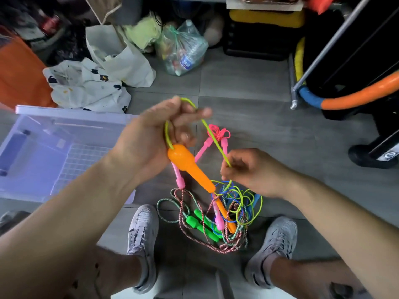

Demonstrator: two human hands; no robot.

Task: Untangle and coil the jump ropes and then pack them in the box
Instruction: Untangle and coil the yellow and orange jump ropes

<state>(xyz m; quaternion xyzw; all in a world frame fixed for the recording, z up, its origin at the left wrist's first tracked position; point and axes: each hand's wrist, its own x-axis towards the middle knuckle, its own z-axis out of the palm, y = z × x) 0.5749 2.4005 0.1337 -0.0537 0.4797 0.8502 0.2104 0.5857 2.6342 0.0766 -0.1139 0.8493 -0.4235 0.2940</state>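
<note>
My left hand (pixel 151 134) grips an orange carrot-shaped handle (pixel 190 167) and has the yellow-green rope (pixel 212 137) looped over its fingers. My right hand (pixel 248 169) pinches that same rope lower down. Below them on the floor lies a tangled pile of ropes (pixel 228 216): green handles (pixel 200 225), a second orange handle (pixel 226 216), a blue rope and a twisted pink-green cord. A pink rope with pink handles (pixel 218 137) lies coiled on the floor behind my hands. The clear plastic box (pixel 43 152) stands open at the left.
My two grey shoes (pixel 142 234) flank the pile. Plastic and paper bags (pixel 181 50) and clutter crowd the back. A black frame with orange and blue foam padding (pixel 356 93) stands at the right. Grey floor tiles (pixel 302 137) lie between.
</note>
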